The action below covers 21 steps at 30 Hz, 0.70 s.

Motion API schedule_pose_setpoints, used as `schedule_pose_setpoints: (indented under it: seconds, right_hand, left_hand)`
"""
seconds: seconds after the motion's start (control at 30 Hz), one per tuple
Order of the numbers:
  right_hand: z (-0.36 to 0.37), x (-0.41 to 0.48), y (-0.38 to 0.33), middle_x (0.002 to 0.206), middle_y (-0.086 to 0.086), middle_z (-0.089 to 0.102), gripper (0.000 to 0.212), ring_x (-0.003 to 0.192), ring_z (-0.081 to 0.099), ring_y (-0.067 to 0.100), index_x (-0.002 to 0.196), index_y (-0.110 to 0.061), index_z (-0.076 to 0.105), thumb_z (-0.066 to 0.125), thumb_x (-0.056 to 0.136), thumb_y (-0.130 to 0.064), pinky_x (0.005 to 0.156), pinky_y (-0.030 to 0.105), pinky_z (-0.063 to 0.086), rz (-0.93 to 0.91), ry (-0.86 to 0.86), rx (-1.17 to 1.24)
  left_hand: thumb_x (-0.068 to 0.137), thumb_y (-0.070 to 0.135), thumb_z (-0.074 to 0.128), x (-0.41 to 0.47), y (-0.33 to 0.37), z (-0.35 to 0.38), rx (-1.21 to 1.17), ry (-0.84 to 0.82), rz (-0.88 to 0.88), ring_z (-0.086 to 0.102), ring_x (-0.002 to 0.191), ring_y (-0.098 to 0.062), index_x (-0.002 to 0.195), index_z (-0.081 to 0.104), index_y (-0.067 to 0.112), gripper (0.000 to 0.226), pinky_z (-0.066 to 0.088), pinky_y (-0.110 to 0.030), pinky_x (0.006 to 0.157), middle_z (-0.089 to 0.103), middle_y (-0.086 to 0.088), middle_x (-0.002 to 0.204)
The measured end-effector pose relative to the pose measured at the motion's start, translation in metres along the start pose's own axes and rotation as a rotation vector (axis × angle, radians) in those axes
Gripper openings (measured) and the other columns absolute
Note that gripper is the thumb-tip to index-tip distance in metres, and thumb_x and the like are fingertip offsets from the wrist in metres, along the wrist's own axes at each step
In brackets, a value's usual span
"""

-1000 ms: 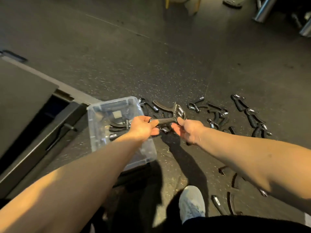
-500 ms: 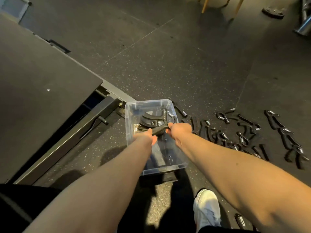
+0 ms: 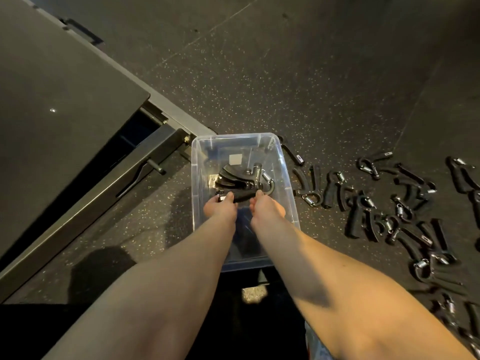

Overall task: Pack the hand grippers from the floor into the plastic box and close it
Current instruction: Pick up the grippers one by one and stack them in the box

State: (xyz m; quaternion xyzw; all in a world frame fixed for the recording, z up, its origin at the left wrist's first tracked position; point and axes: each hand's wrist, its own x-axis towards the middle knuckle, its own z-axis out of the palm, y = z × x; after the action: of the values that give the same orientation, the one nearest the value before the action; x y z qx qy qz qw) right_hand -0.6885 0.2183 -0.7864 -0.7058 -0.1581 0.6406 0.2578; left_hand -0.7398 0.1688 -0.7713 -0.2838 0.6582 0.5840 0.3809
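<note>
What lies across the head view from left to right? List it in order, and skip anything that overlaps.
From the left: black platform → metal rail → plastic box → loose hand grippers on the floor.

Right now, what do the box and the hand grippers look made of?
Plastic box: clear, glossy plastic; its contents show through the walls. Hand grippers: matte black handles, likely rubber or foam, though the look leaves that open; shiny coiled springs, apparently metal.
</note>
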Motion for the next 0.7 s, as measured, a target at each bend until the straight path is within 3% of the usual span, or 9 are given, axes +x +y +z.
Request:
schedule_pose_setpoints:
  seconds: [0.07,0.17,0.3,0.47,0.6,0.7]
  right_hand:
    - [0.002,0.012,0.002,0.069,0.003,0.066,0.013,0.058,0.059,0.01,0.083,-0.006,0.069,0.067,0.091,-0.016,0.052,0.022,0.05,0.0,-0.017,0.002]
    - [0.013,0.028,0.003,0.077,-0.002,0.055,0.02,0.054,0.057,0.004,0.079,-0.017,0.053,0.052,0.099,-0.018,0.039,0.015,0.045,0.058,-0.055,0.041]
    - [0.025,0.026,0.009,0.072,0.009,0.07,0.007,0.055,0.065,0.015,0.086,-0.003,0.068,0.07,0.084,-0.009,0.047,0.025,0.049,0.026,0.085,-0.011]
    - [0.034,0.034,0.017,0.076,0.009,0.071,0.006,0.071,0.07,0.019,0.083,-0.004,0.067,0.07,0.085,-0.008,0.057,0.029,0.051,0.026,0.044,0.009]
    - [0.035,0.046,0.024,0.101,0.013,0.07,0.021,0.076,0.062,0.015,0.108,-0.004,0.064,0.061,0.094,-0.019,0.065,0.028,0.051,0.019,-0.039,-0.049]
    - [0.033,0.051,0.022,0.091,0.007,0.07,0.013,0.076,0.065,0.016,0.101,-0.006,0.066,0.063,0.094,-0.017,0.058,0.023,0.047,-0.007,0.031,-0.016]
  left_hand:
    - [0.091,0.008,0.071,0.013,-0.003,0.001,-0.009,-0.003,0.026,0.064,0.075,-0.013,0.134,0.059,0.011,0.045,0.058,-0.028,0.079,0.062,-0.002,0.084]
    - [0.09,0.007,0.072,0.024,-0.006,0.007,-0.006,0.04,0.027,0.067,0.078,-0.016,0.131,0.061,0.012,0.043,0.059,-0.032,0.085,0.065,-0.004,0.09]
    - [0.085,0.011,0.075,0.042,-0.012,0.014,0.13,0.112,0.074,0.069,0.101,-0.027,0.126,0.065,0.014,0.042,0.055,-0.043,0.096,0.072,-0.01,0.112]
    - [0.09,0.008,0.068,0.051,-0.023,0.011,0.375,0.105,0.216,0.065,0.111,-0.027,0.13,0.06,0.016,0.041,0.053,-0.044,0.099,0.069,-0.007,0.118]
    - [0.094,0.006,0.06,0.058,-0.03,0.008,0.474,0.093,0.25,0.063,0.114,-0.026,0.125,0.06,0.015,0.032,0.051,-0.044,0.1,0.067,-0.008,0.118]
    - [0.097,0.004,0.055,0.061,-0.031,0.006,0.466,0.092,0.257,0.061,0.116,-0.026,0.125,0.06,0.014,0.03,0.049,-0.044,0.103,0.066,-0.009,0.119]
